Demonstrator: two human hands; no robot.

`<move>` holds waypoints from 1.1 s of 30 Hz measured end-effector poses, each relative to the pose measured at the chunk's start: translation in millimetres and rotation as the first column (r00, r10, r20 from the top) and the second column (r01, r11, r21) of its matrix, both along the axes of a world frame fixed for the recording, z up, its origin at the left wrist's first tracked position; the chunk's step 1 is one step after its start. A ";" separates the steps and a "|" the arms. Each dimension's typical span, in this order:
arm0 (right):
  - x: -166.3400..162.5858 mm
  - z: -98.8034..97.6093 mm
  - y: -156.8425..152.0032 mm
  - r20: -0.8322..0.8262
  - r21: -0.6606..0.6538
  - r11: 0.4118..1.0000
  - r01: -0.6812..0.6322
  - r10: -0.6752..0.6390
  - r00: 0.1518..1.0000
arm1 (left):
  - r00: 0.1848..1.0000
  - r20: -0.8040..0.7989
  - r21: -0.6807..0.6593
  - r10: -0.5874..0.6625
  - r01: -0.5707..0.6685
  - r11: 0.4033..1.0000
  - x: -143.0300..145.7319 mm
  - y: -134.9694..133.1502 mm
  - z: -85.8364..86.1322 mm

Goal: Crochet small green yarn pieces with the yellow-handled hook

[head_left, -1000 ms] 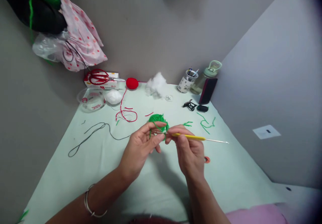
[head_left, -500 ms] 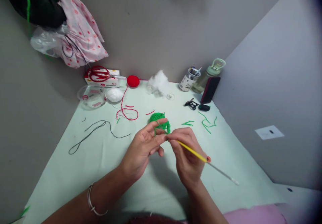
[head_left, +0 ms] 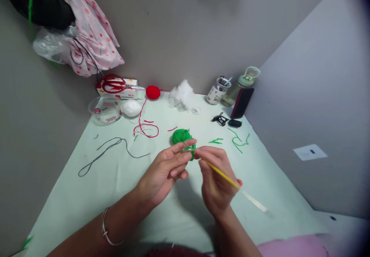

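My right hand [head_left: 218,176] is closed around a crochet hook [head_left: 221,173] with a yellow grip; its metal tip reaches across to the fingers of my left hand. In my left hand [head_left: 166,170] green yarn [head_left: 191,155] is pinched between thumb and fingers, partly hidden by them. Just behind the fingertips, a ball of green yarn [head_left: 180,135] rests on the table. The rear end of the hook is blurred.
At the back stand red scissors [head_left: 114,84] on a box, a red yarn ball [head_left: 153,92], white stuffing [head_left: 182,95], a pen jar [head_left: 216,93], a bottle [head_left: 245,80] and a phone [head_left: 242,103]. A dark cord [head_left: 110,151] lies left; green yarn scraps [head_left: 238,140] lie right.
The hook's tip now shows crossing over at the left fingertips, and its rear end has swung slightly. Both hands stay in nearly the same place.
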State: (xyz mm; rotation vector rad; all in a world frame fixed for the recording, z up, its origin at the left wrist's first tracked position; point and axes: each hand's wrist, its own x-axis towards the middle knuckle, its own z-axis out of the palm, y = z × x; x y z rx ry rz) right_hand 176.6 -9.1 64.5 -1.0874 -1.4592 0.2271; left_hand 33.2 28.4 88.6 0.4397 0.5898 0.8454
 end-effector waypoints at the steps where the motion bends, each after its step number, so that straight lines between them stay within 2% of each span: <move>1: 3.5 2.8 1.5 -0.079 -0.029 0.999 -0.040 0.037 0.996 | 1.000 0.005 -0.002 0.002 -0.002 1.000 -2.3 2.3 0.4; 4: 10.8 10.3 6.3 -0.335 -0.075 0.983 -0.169 0.134 0.933 | 0.999 -0.014 0.042 0.030 -0.030 0.999 -7.0 6.3 1.2; 6: 10.0 11.6 7.0 -0.385 -0.106 0.969 -0.222 0.166 0.908 | 0.995 -0.066 0.109 0.070 -0.063 0.992 -6.0 4.7 1.6; 7: 7.9 10.8 6.3 -0.335 -0.128 0.970 -0.209 0.156 0.929 | 0.990 -0.098 0.146 0.102 -0.087 0.985 -4.3 2.8 1.8; 9: 2.5 7.1 3.5 -0.117 -0.118 0.989 -0.093 0.079 0.990 | 0.977 -0.142 0.198 0.158 -0.128 0.972 0.2 -1.5 1.5; 11: -1.4 3.3 0.8 0.078 -0.035 0.999 0.034 -0.032 0.996 | 0.982 -0.133 0.172 0.130 -0.107 0.979 3.5 -4.3 0.6; 12: -1.7 2.3 0.0 0.109 0.002 0.998 0.063 -0.063 0.992 | 0.990 -0.111 0.136 0.083 -0.067 0.988 4.1 -4.5 0.1; 15: 3.6 5.1 1.4 -0.062 -0.038 0.999 0.036 -0.038 0.997 | 0.999 -0.044 0.045 -0.008 0.009 0.999 1.3 -1.0 -0.9; 19: 11.1 12.1 7.5 -0.388 -0.103 0.979 -0.174 0.122 0.914 | 0.994 -0.085 0.124 0.075 -0.064 0.990 -3.5 3.2 -0.4; 21: 10.9 11.5 9.5 -0.411 -0.110 0.960 -0.257 0.192 0.891 | 0.986 -0.147 0.206 0.080 -0.049 0.977 -3.3 2.2 -0.6; 24: 9.4 6.8 10.5 -0.403 -0.142 0.942 -0.304 0.225 0.887 | 0.971 -0.227 0.274 0.072 -0.007 0.962 -1.3 -0.2 -1.6; 33: 11.1 1.8 11.2 -0.526 -0.195 0.909 -0.370 0.221 0.821 | 0.966 -0.238 0.302 0.103 -0.027 0.953 -0.9 -0.5 -3.9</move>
